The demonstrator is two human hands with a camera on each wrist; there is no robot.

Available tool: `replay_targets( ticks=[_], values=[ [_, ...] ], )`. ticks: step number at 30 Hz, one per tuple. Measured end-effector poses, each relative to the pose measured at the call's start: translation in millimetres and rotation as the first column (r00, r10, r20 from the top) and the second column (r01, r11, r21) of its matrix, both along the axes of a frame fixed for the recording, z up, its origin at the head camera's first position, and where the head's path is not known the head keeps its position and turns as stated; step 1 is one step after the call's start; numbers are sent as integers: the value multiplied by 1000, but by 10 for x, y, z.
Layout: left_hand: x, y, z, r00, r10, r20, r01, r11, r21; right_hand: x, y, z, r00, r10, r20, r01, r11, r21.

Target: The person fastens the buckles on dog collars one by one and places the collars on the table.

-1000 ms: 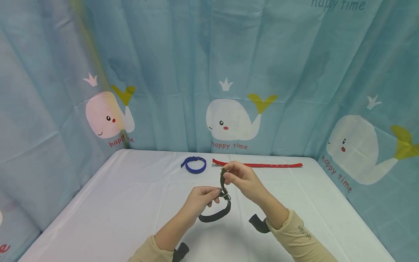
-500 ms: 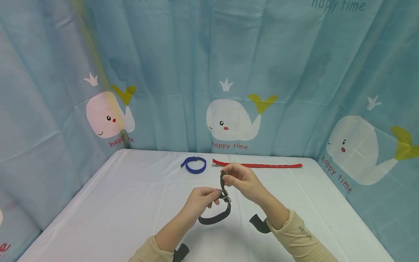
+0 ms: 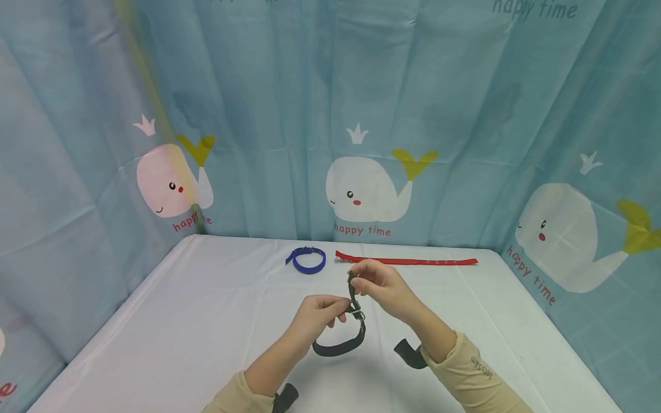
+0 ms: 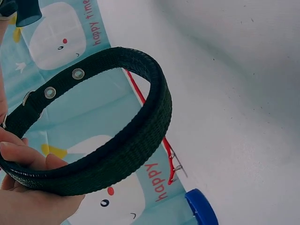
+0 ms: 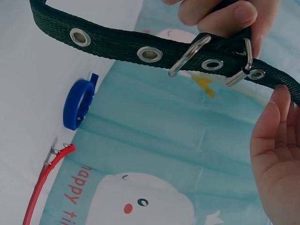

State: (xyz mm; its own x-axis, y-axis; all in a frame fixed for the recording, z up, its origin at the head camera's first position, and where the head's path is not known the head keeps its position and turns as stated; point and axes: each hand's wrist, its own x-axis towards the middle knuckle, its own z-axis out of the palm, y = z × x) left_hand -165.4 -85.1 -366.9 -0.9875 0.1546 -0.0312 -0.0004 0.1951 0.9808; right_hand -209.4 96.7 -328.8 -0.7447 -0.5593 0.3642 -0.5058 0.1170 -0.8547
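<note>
A dark green webbing collar (image 3: 338,349) with metal eyelets hangs in a loop between my hands, above the table. My left hand (image 3: 315,315) pinches it beside the metal buckle (image 5: 243,61). My right hand (image 3: 387,289) pinches the strap's free end above and to the right, pulling it upward from the buckle. In the right wrist view, the strap runs through the buckle and a D-ring (image 5: 190,55), with one eyelet (image 5: 256,74) just past the buckle bar. The left wrist view shows the rounded loop (image 4: 140,126) at close range.
A blue collar (image 3: 308,269), buckled into a ring, lies near the table's back edge. To its right a red collar (image 3: 413,261) is stretched out straight. The white tablecloth (image 3: 206,321) meets a blue whale-print curtain (image 3: 284,172) at the back and sides.
My right hand has come down slightly with the strap end, and the collar loop hangs a little lower. My left hand stays nearly still. The blue and red collars have not moved.
</note>
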Motion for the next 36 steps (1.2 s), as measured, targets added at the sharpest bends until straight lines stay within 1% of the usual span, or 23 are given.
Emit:
replay_targets(
  ticks=[5,8,13,19,22,27,32,36],
  values=[
    [-6,1,5,1000,0,-8,0,1000,8,0,-5,9,1000,-7,18,7,1000,-16],
    [-4,10,13,1000,5,2,-5,1000,13,11,-13,18,999,-4,37,4,1000,-23],
    [-7,28,8,999,32,12,-32,999,-3,33,-29,27,999,12,44,-11,1000,-19],
    [12,42,-9,996,83,20,-82,997,-12,27,-46,0,999,22,29,-22,1000,14],
    [18,46,-9,996,90,27,-90,996,2,28,-51,-21,999,18,34,-20,999,49],
    [25,43,22,995,92,36,-93,995,32,44,-56,-68,1000,11,20,-13,996,91],
    [38,20,36,997,71,36,-72,997,36,56,-59,-95,1000,-12,10,11,996,94],
    [44,2,34,998,52,36,-54,998,45,57,-61,-112,1000,-16,-3,16,995,95]
  ],
)
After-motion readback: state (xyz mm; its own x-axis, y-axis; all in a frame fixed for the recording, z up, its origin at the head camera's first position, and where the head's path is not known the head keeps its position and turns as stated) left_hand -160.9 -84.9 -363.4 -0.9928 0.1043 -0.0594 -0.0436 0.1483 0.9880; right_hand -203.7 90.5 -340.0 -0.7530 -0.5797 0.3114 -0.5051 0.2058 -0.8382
